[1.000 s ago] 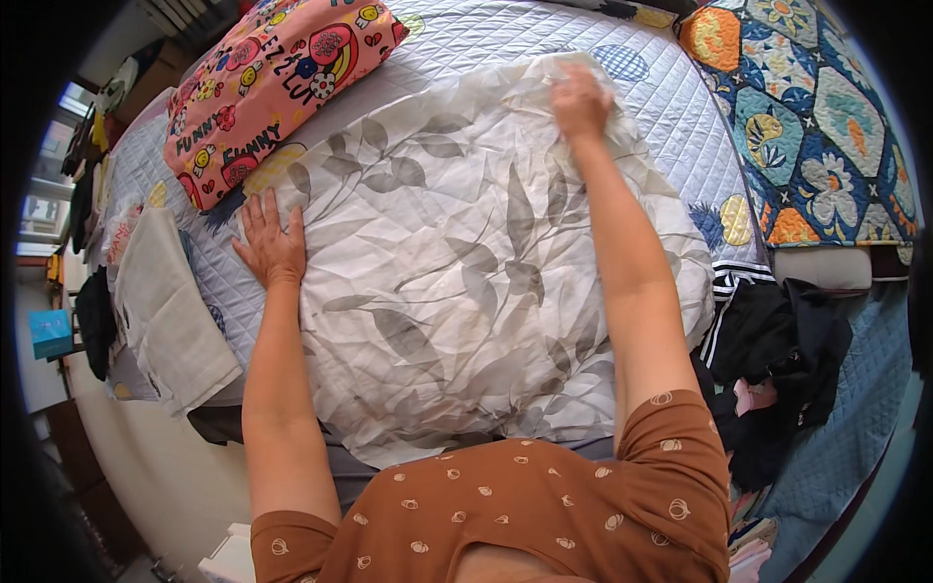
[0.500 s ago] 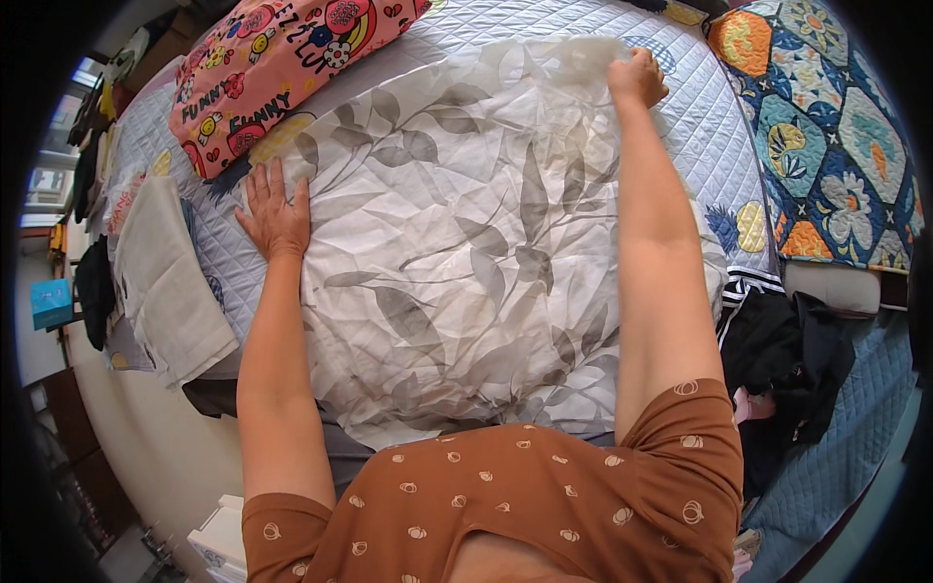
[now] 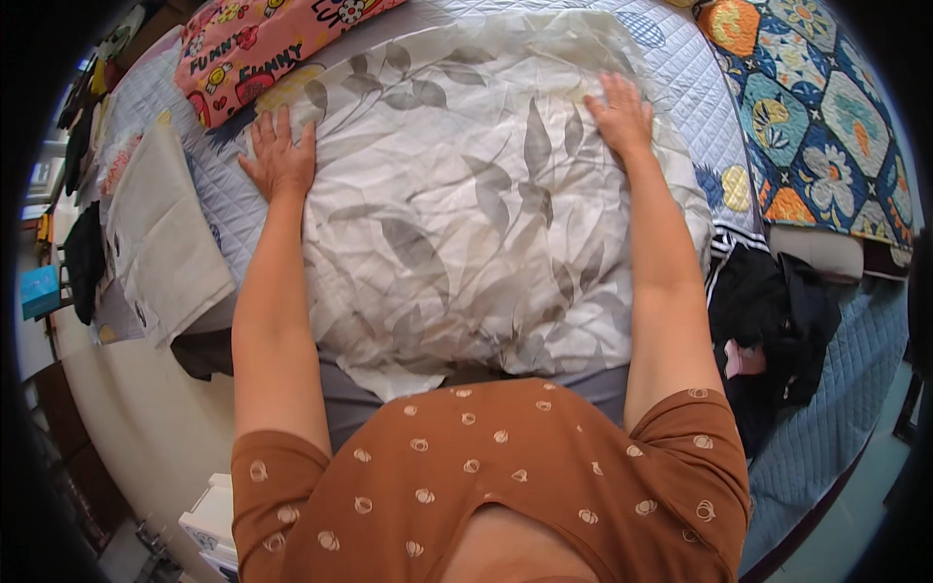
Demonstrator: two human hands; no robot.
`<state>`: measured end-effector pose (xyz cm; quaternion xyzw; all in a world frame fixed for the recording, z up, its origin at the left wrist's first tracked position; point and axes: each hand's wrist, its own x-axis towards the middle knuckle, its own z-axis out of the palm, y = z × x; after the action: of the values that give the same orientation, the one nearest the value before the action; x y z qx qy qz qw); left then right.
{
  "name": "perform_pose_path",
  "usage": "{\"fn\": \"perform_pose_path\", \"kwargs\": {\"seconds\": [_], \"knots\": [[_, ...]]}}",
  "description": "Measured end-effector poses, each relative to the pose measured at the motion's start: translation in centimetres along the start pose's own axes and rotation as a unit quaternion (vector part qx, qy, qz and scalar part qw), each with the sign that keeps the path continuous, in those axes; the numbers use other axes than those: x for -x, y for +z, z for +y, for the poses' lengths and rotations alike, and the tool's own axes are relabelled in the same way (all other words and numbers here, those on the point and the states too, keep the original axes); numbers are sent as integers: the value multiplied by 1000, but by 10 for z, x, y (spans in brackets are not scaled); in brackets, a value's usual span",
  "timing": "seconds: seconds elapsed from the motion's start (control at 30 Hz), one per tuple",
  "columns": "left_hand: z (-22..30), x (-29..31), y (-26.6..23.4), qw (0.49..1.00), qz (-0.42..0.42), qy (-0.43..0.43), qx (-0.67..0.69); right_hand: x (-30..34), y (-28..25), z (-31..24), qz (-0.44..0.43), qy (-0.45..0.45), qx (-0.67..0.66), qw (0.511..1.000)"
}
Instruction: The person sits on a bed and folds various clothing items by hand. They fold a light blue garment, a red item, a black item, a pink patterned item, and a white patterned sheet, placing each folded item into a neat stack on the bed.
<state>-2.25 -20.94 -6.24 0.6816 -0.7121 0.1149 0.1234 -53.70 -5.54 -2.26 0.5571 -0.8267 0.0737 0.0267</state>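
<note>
A white fabric piece with grey leaf print (image 3: 457,223), perhaps a sheet or cover, lies spread and wrinkled on the quilted bed in front of me. Its near edge hangs by my lap. My left hand (image 3: 280,155) rests flat on its left edge, fingers spread. On the upper right part, my right hand (image 3: 622,115) lies flat with its fingers extended. Neither hand grips the cloth.
A pink printed bundle (image 3: 282,44) lies at the far left on the pale quilted bedspread (image 3: 228,223). Folded beige cloth (image 3: 167,243) is on the left. A patterned quilt (image 3: 807,126) and black clothes (image 3: 768,321) lie at right. A white drawer unit (image 3: 209,515) stands lower left.
My right hand has let go of the cloth's far right corner, opened and moved nearer onto the fabric. The cloth looks smoother. My left hand stays flat at the left edge.
</note>
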Motion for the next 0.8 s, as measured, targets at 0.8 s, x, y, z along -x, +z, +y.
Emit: {"fn": "perform_pose_path", "kwargs": {"seconds": [0.8], "knots": [[1,351,-122,875,-27,-196,441,388,-51,43,288,408,-489,715]]}}
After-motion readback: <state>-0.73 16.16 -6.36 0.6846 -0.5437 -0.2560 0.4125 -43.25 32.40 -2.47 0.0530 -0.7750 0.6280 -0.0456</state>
